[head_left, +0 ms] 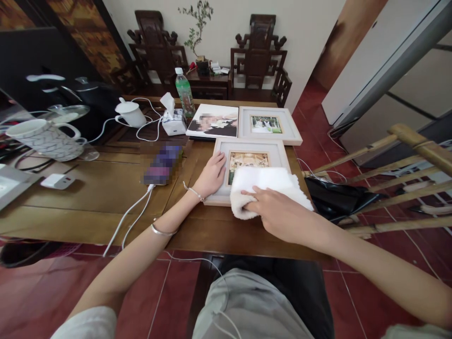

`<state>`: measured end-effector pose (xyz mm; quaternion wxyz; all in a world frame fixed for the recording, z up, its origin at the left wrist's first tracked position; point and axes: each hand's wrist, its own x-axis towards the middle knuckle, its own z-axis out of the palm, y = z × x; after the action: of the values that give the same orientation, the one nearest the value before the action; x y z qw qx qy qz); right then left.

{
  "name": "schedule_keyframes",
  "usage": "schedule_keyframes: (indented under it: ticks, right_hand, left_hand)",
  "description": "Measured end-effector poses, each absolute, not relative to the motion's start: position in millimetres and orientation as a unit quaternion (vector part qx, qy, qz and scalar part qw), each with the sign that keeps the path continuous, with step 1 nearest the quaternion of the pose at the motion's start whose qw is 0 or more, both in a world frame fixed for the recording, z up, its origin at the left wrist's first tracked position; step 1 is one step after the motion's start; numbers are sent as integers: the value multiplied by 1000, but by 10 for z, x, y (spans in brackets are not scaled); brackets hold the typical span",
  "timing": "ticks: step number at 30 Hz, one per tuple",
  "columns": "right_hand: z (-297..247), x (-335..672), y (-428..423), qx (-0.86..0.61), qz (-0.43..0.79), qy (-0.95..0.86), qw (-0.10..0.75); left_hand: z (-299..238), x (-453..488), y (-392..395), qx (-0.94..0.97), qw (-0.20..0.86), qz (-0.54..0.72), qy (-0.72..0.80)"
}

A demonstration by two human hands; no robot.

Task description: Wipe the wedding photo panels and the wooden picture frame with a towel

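A white photo frame (249,146) lies flat on the wooden table (106,188) in front of me. My left hand (211,175) rests flat on the frame's left edge, fingers stretched out. My right hand (273,212) presses a fluffy white cloth (268,186) onto the frame's lower right part, fingers closed on the cloth. A second white frame (270,125) and an unframed photo print (213,121) lie just beyond it.
A phone (163,165) with a white cable lies left of the frame. Further back stand a tissue box (173,120), a green bottle (185,92), a white teapot (130,113) and a patterned mug (45,139). A bamboo chair (395,183) stands at the right.
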<state>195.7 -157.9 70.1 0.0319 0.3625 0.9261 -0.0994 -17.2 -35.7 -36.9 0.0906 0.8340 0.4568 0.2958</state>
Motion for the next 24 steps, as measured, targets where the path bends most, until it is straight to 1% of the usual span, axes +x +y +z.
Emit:
schedule_keyframes:
  ticks: [3,6,9,11,13,16,20,24]
  right_hand:
    - [569,1913,-1388,389,-75,918,16]
    - [380,1895,-926,441,-25,897,14]
    - [266,1884,-379,475,59,877,-37]
    - [233,1854,-123,483,77,871,-38]
    - [218,1802,-45,481,80,873,-23]
    - [235,1726,-279,465,72,882,11]
    - [388,1737,-957,433,17,898,75]
    - [612,1786,-1500,357,-39,931,61]
  left_hand:
    - [-369,-175,-351,836,91,294,454]
    - [-369,-174,-352,834,92,300,453]
    - [-357,-176,-362,832,101,302,455]
    - [-347,-180,-367,832,109,300,455]
    - [-341,-183,-366,832,109,296,456]
    - [-346,-183,-359,833,99,298,455]
    - [-359,-173,-355,833,99,306,450]
    - [-334,-158,-373,829,109,302,457]
